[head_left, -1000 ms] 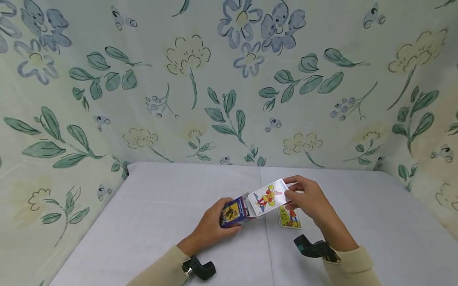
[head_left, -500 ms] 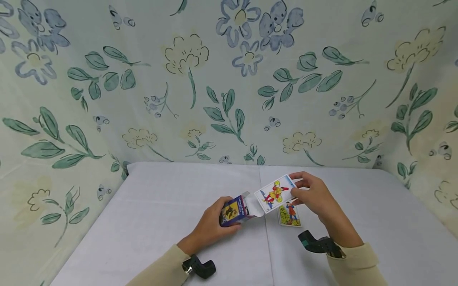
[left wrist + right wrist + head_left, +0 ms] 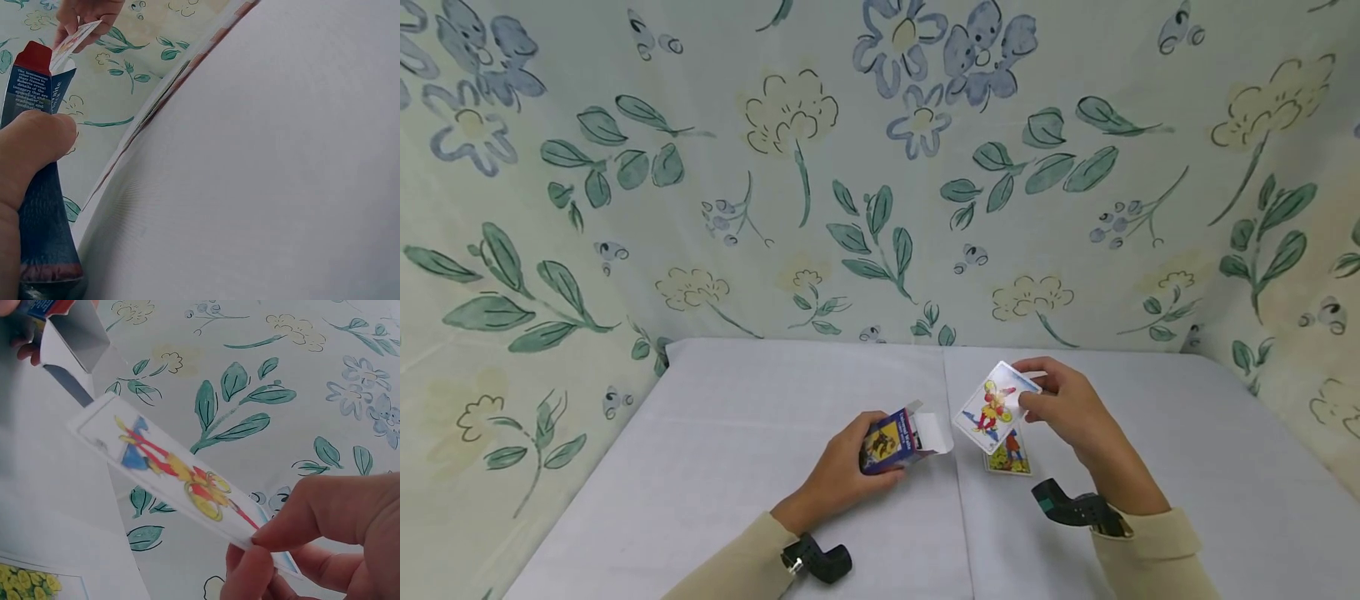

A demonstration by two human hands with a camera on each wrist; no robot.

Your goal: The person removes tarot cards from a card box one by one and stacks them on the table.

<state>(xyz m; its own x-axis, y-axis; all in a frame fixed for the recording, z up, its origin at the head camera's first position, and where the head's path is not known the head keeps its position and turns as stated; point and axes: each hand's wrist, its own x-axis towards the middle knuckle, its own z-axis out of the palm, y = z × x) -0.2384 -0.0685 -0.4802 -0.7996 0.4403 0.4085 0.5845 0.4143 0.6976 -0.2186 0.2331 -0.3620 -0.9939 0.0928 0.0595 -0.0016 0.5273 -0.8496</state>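
My left hand [image 3: 842, 471] grips a blue card box [image 3: 886, 446] with a yellow picture on its face. The box's end flaps stand open toward the right, and its white inside shows in the right wrist view. A picture card [image 3: 995, 407] with a red and yellow figure is pinched between thumb and fingers of my right hand [image 3: 1063, 408]. It is tilted above the table, apart from the box mouth. Just below it lies another card [image 3: 1009, 457] with yellow discs and a red-clad figure, partly covered by the held card in the head view.
A white cloth covers the table [image 3: 760, 417], with a crease running down its middle. Behind and at the sides hangs a floral curtain [image 3: 880, 208]. Each wrist carries a black camera mount [image 3: 820, 562].
My right hand has drawn the picture card out of the box, moving it right and turning it more upright over the card on the table. The left hand stays in place with the box.
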